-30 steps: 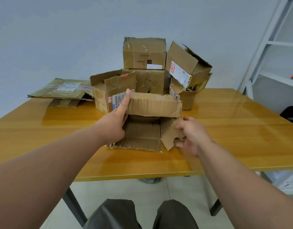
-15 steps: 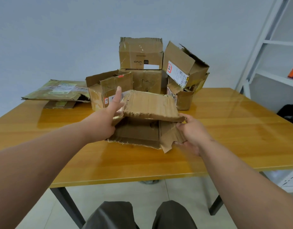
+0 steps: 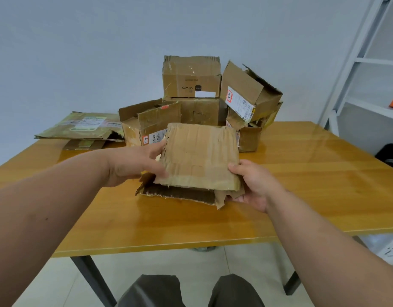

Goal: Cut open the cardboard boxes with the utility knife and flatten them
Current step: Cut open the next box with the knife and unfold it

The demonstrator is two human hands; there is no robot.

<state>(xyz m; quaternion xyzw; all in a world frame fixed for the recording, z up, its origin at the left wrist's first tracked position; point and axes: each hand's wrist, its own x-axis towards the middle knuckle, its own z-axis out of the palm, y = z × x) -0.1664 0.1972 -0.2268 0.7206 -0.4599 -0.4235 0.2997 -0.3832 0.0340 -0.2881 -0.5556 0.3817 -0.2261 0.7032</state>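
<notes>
Collapsed cardboard box point(image 3: 200, 156) at table point(image 3: 302, 185) centre, left hand point(image 3: 135, 167) fingers curled round its left edge, right hand point(image 3: 255, 185) pinching the right corner, stacked boxes point(image 3: 191, 78) close behind, flattened cardboard point(image 3: 80, 127) far left, white shelving point(image 3: 368, 63) at right.

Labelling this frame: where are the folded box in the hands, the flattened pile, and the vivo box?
folded box point(image 3: 202, 156), head view, top panel.
flattened pile point(image 3: 80, 127), head view, top sheet.
vivo box point(image 3: 191, 78), head view, front face.
</notes>
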